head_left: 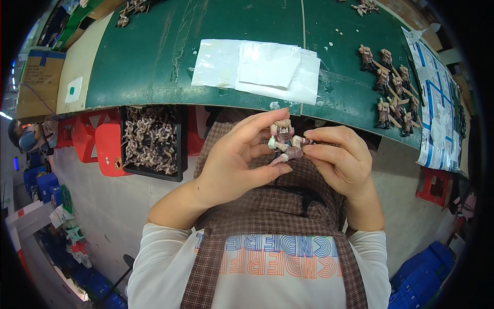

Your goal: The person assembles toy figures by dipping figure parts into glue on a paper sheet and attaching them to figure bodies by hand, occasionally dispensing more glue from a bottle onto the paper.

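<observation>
Now the left hand [231, 154] and the right hand [342, 159] pinch a small toy figure [293, 153] (brown and tan) between their fingers [329, 152], over the checked apron [267, 216], near the green tabletop [149, 62].

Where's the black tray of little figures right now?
In the head view, the black tray is left of the left hand, just below the green table, beside a red stool.

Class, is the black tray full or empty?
The black tray looks full: small figurines hide nearly all its bottom, though how deep they lie cannot be told.
</observation>
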A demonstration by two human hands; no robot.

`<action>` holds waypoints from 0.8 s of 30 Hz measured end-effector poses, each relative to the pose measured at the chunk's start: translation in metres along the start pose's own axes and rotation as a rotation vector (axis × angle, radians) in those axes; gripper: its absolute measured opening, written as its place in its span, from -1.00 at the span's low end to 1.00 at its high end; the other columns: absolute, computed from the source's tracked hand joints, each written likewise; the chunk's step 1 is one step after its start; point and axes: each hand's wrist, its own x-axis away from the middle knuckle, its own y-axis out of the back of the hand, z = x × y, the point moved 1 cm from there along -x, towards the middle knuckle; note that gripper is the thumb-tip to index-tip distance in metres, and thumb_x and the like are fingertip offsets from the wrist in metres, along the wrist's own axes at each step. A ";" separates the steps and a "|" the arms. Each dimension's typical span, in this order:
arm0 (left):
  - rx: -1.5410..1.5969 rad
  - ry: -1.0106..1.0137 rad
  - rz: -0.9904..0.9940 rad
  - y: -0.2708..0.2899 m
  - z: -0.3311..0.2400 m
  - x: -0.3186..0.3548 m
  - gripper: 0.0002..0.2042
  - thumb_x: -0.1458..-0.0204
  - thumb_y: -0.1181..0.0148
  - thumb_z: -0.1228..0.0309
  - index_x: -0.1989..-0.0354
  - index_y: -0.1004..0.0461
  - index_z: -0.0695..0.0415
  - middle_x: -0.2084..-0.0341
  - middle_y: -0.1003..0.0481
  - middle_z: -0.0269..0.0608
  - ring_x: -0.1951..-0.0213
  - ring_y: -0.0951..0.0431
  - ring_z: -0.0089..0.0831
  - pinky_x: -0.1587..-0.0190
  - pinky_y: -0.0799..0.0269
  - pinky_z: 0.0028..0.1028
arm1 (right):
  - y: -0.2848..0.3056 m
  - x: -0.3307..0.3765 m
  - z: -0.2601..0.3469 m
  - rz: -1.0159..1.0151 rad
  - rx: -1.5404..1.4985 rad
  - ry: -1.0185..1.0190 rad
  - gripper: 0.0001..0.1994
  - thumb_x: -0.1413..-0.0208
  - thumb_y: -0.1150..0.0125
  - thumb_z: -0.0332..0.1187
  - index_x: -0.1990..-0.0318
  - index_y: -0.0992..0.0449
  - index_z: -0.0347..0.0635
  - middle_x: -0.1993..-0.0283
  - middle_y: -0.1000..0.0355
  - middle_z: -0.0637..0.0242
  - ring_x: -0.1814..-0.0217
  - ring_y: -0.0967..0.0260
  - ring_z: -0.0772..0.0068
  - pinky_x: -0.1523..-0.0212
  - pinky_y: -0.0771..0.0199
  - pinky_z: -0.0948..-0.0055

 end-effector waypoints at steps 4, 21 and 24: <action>0.039 -0.021 0.037 0.001 0.000 0.001 -0.26 0.11 -0.26 0.77 -0.31 -0.09 0.30 -0.26 -0.19 -0.03 -0.23 -0.32 -0.28 -0.22 -0.35 -0.32 | 0.000 0.002 0.002 -0.027 0.046 0.054 -0.75 0.25 -0.41 -0.51 0.30 -0.59 -0.20 0.20 -0.51 0.19 0.31 -0.50 0.28 0.39 -0.47 0.44; 0.179 -0.126 -0.074 0.008 0.023 -0.006 -0.50 -0.13 -0.18 0.28 -0.18 -0.30 0.32 -0.09 -0.40 0.13 -0.10 -0.46 -0.20 -0.14 -0.40 -0.31 | -0.002 -0.008 0.009 -0.024 0.082 0.089 -0.76 0.23 -0.35 -0.50 0.29 -0.59 -0.23 0.16 -0.54 0.20 0.26 -0.54 0.28 0.35 -0.50 0.46; 0.225 -0.060 -0.127 0.010 0.027 -0.009 -0.51 -0.15 -0.15 0.31 -0.20 -0.28 0.31 -0.09 -0.41 0.12 -0.10 -0.47 -0.26 -0.14 -0.40 -0.36 | -0.009 -0.004 0.003 -0.072 0.086 0.049 -0.73 0.25 -0.40 -0.51 0.27 -0.60 -0.17 0.19 -0.55 0.26 0.28 -0.53 0.32 0.38 -0.47 0.47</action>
